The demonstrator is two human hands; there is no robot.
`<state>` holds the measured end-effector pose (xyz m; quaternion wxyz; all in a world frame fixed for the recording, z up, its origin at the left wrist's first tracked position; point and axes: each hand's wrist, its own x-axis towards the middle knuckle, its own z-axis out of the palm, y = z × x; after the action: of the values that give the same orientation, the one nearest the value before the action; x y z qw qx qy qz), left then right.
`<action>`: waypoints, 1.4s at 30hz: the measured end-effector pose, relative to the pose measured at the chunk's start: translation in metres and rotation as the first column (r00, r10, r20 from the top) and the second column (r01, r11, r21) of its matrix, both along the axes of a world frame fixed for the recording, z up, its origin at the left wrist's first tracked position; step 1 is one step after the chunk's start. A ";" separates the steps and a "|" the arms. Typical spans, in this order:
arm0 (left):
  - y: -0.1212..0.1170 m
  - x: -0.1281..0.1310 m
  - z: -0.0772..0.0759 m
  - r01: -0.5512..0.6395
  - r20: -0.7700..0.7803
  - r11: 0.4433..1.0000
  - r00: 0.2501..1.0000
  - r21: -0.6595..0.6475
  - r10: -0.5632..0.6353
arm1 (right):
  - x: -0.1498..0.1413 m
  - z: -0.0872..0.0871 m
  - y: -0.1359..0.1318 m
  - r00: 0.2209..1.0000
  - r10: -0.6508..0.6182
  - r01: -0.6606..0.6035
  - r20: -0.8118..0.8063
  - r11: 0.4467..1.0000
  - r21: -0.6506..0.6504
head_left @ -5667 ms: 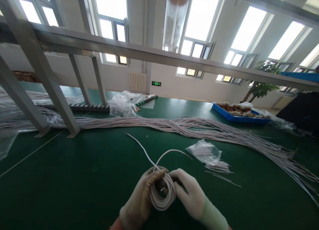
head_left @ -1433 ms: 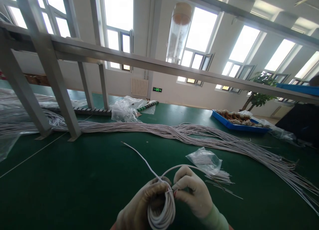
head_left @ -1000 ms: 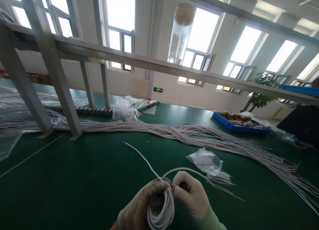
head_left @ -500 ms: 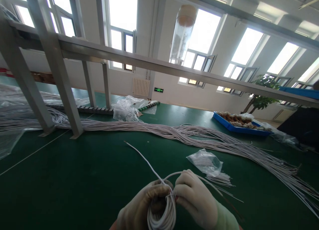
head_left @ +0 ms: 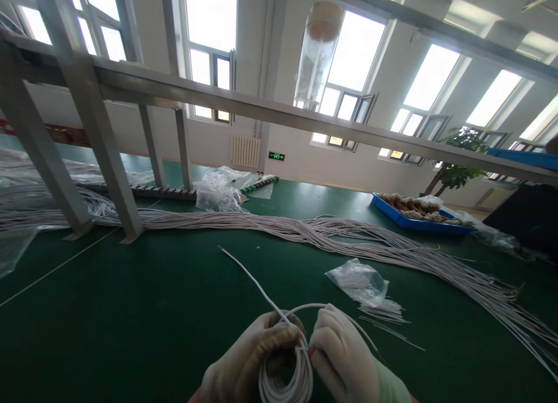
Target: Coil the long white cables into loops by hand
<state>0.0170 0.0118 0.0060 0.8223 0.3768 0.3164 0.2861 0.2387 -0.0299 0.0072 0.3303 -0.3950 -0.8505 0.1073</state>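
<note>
At the bottom centre my gloved left hand [head_left: 244,365] is wrapped round a coil of white cable [head_left: 288,380], fingers closed through its loop. Pressed against the coil's right side, my gloved right hand [head_left: 344,359] pinches the cable where a small tie sits at the top of the coil. One loose cable end [head_left: 248,275] runs up and left over the green table [head_left: 143,310]. The other end arcs over my right hand to the right. The pinching fingertips are partly hidden.
A long bundle of white cables [head_left: 349,237] crosses the table. A clear bag of thin ties [head_left: 360,281] lies right of my hands. Further back are crumpled plastic bags [head_left: 218,191], a blue tray [head_left: 418,211] and grey metal frame legs [head_left: 104,153] at left.
My hands and the coil have sunk slightly toward the bottom edge. The right hand has shifted closer over the coil's top, and the cable arc over it has become lower.
</note>
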 end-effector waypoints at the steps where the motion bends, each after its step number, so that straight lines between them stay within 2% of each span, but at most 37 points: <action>1: 0.000 0.002 0.003 0.035 0.013 0.999 0.999 -0.007 -0.035 | 0.000 -0.003 -0.001 1.000 -0.010 0.009 -0.010 1.000 -0.019; 4: 0.002 0.005 0.010 0.074 0.031 0.997 0.997 0.006 -0.074 | -0.003 -0.007 -0.005 0.990 -0.100 0.079 -0.099 0.977 -0.199; 6: 0.003 0.007 0.013 0.043 -0.016 0.996 0.999 0.080 -0.042 | -0.007 -0.007 -0.004 0.958 -0.230 0.152 -0.172 0.913 -0.379; 8: 0.003 0.009 0.015 0.038 -0.121 0.976 0.993 0.216 -0.012 | -0.012 -0.009 0.001 0.912 -0.352 0.188 -0.212 0.815 -0.548; 9: 0.003 0.010 0.017 0.071 -0.199 0.950 0.980 0.303 -0.010 | -0.013 -0.010 0.004 0.888 -0.401 0.181 -0.225 0.755 -0.631; 11: 0.002 0.012 0.018 0.184 -0.399 0.857 0.916 0.482 0.028 | -0.015 -0.016 0.014 0.847 -0.474 0.115 -0.240 0.604 -0.789; 13: 0.002 0.014 0.019 0.303 -0.550 0.776 0.832 0.554 0.068 | -0.016 -0.023 0.022 0.821 -0.519 0.033 -0.237 0.457 -0.889; 14: 0.003 0.014 0.018 0.317 -0.572 0.774 0.818 0.547 0.069 | -0.015 -0.025 0.026 0.819 -0.524 0.003 -0.234 0.411 -0.912; 15: 0.004 0.015 0.016 0.292 -0.554 0.801 0.830 0.523 0.059 | -0.013 -0.027 0.028 0.821 -0.520 -0.015 -0.238 0.396 -0.918; 17: 0.007 0.014 0.012 0.160 -0.416 0.896 0.909 0.414 0.030 | -0.009 -0.024 0.029 0.829 -0.493 -0.043 -0.265 0.417 -0.908; 18: 0.009 0.013 0.009 0.086 -0.323 0.936 0.946 0.341 0.031 | -0.005 -0.020 0.028 0.834 -0.472 -0.050 -0.285 0.450 -0.892; 19: 0.010 0.011 0.007 0.024 -0.236 0.964 0.971 0.263 0.041 | -0.001 -0.015 0.026 0.840 -0.450 -0.041 -0.303 0.504 -0.863; 21: 0.012 0.006 0.005 -0.039 -0.120 0.994 0.991 0.103 0.051 | 0.006 -0.004 0.023 0.867 -0.393 0.037 -0.305 0.662 -0.749; 23: 0.011 0.002 0.007 -0.052 -0.079 0.999 0.996 0.009 0.053 | 0.011 0.003 0.021 0.920 -0.304 0.121 -0.247 0.821 -0.558; 24: 0.010 0.001 0.008 -0.050 -0.066 0.999 0.997 -0.008 0.050 | 0.012 0.005 0.020 0.946 -0.249 0.126 -0.209 0.873 -0.470; 26: 0.007 0.001 0.011 -0.030 -0.033 0.999 0.999 -0.015 0.030 | 0.011 0.006 0.019 0.980 -0.135 0.078 -0.145 0.934 -0.348; 29: 0.005 0.004 0.013 0.014 0.024 1.000 1.000 -0.003 -0.014 | 0.005 0.006 0.018 0.992 -0.045 0.012 -0.121 0.965 -0.260; 31: 0.005 0.007 0.014 0.038 0.033 0.999 0.999 0.021 -0.038 | 0.000 0.006 0.017 0.990 -0.078 0.044 -0.119 0.963 -0.265; 32: 0.005 0.008 0.014 0.039 0.019 0.997 0.999 0.060 -0.041 | -0.003 0.006 0.017 0.984 -0.131 0.085 -0.125 0.943 -0.323; 33: 0.005 0.009 0.015 0.034 -0.019 0.992 0.999 0.123 -0.032 | -0.006 0.005 0.018 0.972 -0.200 0.130 -0.128 0.899 -0.418; 35: 0.005 0.011 0.017 0.044 -0.179 0.954 0.984 0.295 0.011 | -0.010 0.001 0.022 0.940 -0.324 0.185 -0.106 0.745 -0.640; 37: 0.006 0.012 0.018 0.125 -0.363 0.898 0.931 0.421 0.041 | -0.009 -0.005 0.028 0.930 -0.358 0.150 -0.084 0.579 -0.801; 38: 0.007 0.012 0.017 0.160 -0.417 0.883 0.908 0.440 0.044 | -0.008 -0.007 0.031 0.934 -0.347 0.118 -0.085 0.523 -0.844; 40: 0.008 0.013 0.013 0.140 -0.385 0.900 0.922 0.413 0.033 | -0.002 -0.006 0.034 0.943 -0.315 0.056 -0.104 0.459 -0.887; 41: 0.009 0.013 0.010 0.093 -0.313 0.925 0.949 0.368 0.029 | 0.002 -0.004 0.034 0.941 -0.313 0.032 -0.127 0.458 -0.889; 42: 0.010 0.013 0.008 0.040 -0.227 0.951 0.973 0.305 0.031 | 0.006 -0.001 0.033 0.937 -0.313 0.022 -0.157 0.500 -0.866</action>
<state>0.0299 0.0217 0.0138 0.7122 0.5314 0.3596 0.2847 0.2447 0.0029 0.0058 0.2249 -0.5665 -0.5851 0.5350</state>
